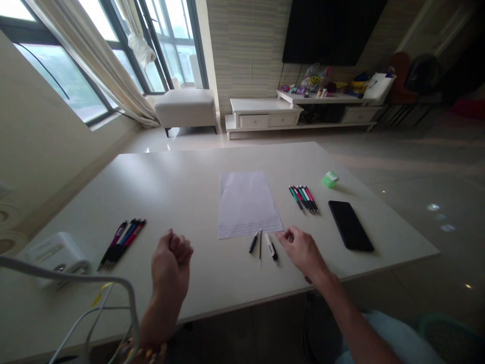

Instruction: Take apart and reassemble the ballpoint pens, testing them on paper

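Note:
My left hand (172, 258) is curled into a fist above the table, and nothing sticks out of it. Beside the lower right corner of a sheet of paper (246, 199), my right hand (301, 246) has its fingers bent inward in a pinch; whatever they hold, if anything, is hidden. Between my hands lie parts of a pen: a short black piece (253, 243), a thin refill (260, 245) and a white barrel with a black end (272, 248). Lines of small print or writing run along the paper's near edge.
Several pens (123, 242) lie at the left, near a white box-like device (58, 255) and a grey cable (76, 276). More pens (303, 199) lie right of the paper, with a black phone (350, 226) and a green-and-white small box (330, 179) on the table (182, 192).

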Available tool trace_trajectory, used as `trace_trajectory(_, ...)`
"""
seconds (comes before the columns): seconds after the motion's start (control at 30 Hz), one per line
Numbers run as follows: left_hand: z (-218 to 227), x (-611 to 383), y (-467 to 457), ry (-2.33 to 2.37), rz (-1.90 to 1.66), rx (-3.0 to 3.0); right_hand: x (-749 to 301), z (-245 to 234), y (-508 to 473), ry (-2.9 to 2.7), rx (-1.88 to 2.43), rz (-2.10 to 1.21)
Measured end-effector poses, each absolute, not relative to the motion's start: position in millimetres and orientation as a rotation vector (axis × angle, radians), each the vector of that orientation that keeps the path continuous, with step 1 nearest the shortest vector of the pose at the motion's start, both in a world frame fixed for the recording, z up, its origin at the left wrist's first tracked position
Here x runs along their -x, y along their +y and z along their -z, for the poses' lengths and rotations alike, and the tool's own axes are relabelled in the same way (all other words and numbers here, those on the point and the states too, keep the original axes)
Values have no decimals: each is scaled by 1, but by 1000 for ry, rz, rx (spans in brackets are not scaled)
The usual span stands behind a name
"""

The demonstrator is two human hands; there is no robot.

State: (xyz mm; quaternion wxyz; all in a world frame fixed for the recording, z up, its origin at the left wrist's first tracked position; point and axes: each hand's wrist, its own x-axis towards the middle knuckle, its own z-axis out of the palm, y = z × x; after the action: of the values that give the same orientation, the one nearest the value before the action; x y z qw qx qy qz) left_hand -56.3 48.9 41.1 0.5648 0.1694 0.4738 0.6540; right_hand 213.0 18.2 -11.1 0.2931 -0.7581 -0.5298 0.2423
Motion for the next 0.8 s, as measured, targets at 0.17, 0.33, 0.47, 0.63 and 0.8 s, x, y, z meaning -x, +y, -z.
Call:
trace_trajectory(0.17, -20, 18, 37, 1204, -1367, -558, -189, 24, 20, -1717, 2236, -613)
trace_trajectory(0.33, -1, -4, 21, 1226, -1020, -809, -186, 15, 23, -1486, 1948, -802)
trace_trajectory(0.47, 3, -17, 9, 1185, -920, -816, -176, 5, 15, -1344, 1422, -1316)
trace_trajectory(0.63, 12, -22, 2, 1009, -790, -766, -166, 10, 8, -1273, 1242, -1574)
trace_trajectory(0.8, 15, -16, 8, 1107, -898, -743, -175, 17, 13, -1329, 1609, -1129)
